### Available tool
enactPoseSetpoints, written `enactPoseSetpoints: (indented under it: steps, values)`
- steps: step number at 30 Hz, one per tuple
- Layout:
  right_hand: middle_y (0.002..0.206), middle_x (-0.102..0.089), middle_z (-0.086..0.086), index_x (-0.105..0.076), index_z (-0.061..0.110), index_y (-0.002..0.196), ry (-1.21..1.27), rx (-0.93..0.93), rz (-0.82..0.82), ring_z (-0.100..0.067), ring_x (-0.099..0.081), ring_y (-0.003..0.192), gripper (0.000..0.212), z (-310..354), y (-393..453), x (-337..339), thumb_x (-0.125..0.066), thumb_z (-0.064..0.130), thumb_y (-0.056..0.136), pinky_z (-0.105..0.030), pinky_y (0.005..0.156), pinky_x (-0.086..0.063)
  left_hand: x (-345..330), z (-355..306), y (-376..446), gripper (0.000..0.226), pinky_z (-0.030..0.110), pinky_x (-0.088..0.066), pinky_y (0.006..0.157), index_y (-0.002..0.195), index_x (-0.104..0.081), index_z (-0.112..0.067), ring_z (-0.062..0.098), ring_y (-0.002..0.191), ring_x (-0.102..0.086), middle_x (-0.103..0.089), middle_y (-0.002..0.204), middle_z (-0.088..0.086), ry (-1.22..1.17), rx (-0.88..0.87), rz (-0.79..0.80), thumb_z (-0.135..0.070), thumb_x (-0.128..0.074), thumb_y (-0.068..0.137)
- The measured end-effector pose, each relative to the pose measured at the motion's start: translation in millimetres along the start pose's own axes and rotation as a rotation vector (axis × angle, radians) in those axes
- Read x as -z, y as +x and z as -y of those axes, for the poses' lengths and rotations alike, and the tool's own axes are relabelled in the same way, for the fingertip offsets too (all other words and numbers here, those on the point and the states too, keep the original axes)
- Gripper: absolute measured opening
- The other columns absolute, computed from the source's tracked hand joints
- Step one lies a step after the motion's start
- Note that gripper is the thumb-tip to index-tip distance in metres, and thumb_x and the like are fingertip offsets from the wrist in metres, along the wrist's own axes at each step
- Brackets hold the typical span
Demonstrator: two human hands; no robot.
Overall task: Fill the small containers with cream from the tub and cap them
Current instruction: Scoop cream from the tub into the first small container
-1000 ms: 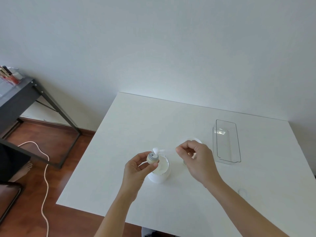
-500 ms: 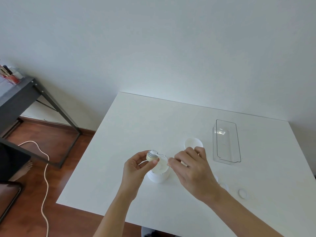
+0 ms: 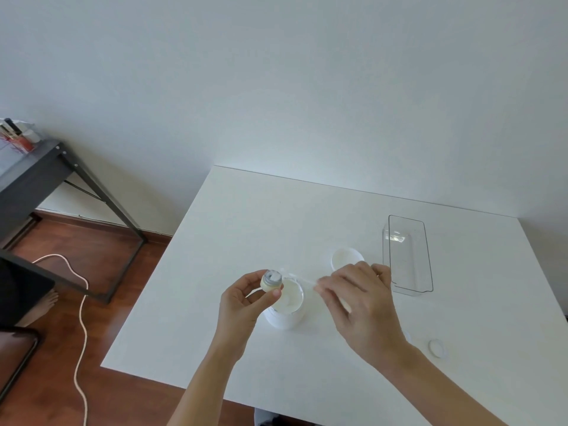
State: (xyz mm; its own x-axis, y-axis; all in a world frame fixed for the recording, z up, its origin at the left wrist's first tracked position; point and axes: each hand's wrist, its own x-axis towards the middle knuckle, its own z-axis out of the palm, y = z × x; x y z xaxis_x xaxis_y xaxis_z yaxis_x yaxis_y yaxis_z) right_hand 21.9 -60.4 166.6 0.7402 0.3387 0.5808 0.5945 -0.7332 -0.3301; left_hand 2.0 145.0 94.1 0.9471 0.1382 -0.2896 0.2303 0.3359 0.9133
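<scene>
Head view: filling a small container over the open tub.

Left hand (image 3: 242, 302) pinches the small container (image 3: 271, 280), now holding cream; a second ago a dollop stood above its rim. Right hand (image 3: 359, 305), fingers curled round a thin spatula (image 3: 302, 280), has dropped toward the tub (image 3: 285, 305) mid-bench (image 3: 261, 216), probably for another scoop. A cap (image 3: 436, 348) lies near right. No writing is legible.

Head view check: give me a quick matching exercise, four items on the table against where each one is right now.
Items:
1. small container
2. cream tub
3. clear tray
4. small cap

Places:
A. lying alone on the table, right of the right forearm
B. pinched in the left hand
C. standing open below the held container
D. beyond the right hand, near the table's right side

Pairs: 1-B, 2-C, 3-D, 4-A
</scene>
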Motion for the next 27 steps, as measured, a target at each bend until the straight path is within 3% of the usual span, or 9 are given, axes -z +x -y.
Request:
enactPoseSetpoints:
  steps: [2,5,9,14,27]
  values:
    - [0.07,-0.059,0.015,-0.067,0.024,0.072,0.181,-0.265,-0.004,-0.002,-0.05,0.066,0.012,4,5,2,-0.068,0.02,0.083,-0.023,0.073,-0.035,0,-1,0,0.034,0.021,-0.057,0.083,0.102,-0.076,-0.019,0.024,0.103,-0.075,-0.077,0.11,0.012,-0.002,-0.012,0.003,-0.008,-0.083,0.071]
    - [0.059,-0.059,0.012,-0.065,0.026,0.065,0.436,-0.645,0.029,-0.006,-0.049,0.059,0.021,4,9,-2,-0.07,0.02,0.084,-0.015,0.059,-0.039,-1,-1,0,0.036,0.019,-0.056,0.08,0.103,-0.076,-0.019,0.02,0.101,-0.075,-0.077,0.111,0.011,-0.001,-0.034,0.007,-0.007,-0.082,0.07]
    - [0.048,-0.05,0.01,-0.067,0.017,0.062,0.615,-0.92,0.116,-0.007,-0.04,0.047,0.023,-1,7,-10,-0.07,0.022,0.084,-0.011,0.047,-0.034,-3,0,1,0.039,0.019,-0.056,0.081,0.107,-0.073,-0.015,0.021,0.1,-0.075,-0.076,0.113,0.011,-0.015,-0.061,0.006,-0.004,-0.082,0.07]
    - [0.044,-0.038,0.013,-0.068,0.016,0.063,0.634,-0.974,0.153,-0.006,-0.032,0.043,0.022,-1,4,-16,-0.07,0.025,0.084,-0.011,0.044,-0.028,-4,-2,1,0.038,0.02,-0.056,0.08,0.104,-0.075,-0.019,0.019,0.098,-0.076,-0.077,0.112,0.008,-0.019,-0.063,0.023,-0.003,-0.082,0.07]
    - [0.055,-0.051,0.01,-0.069,0.019,0.065,0.66,-0.917,0.282,-0.012,-0.044,0.057,0.02,-12,17,-11,-0.07,0.026,0.084,-0.024,0.058,-0.037,-4,-10,-2,0.047,0.022,-0.055,0.085,0.112,-0.076,-0.025,0.02,0.101,-0.075,-0.078,0.111,0.006,0.039,-0.002,0.16,-0.022,-0.085,0.066]
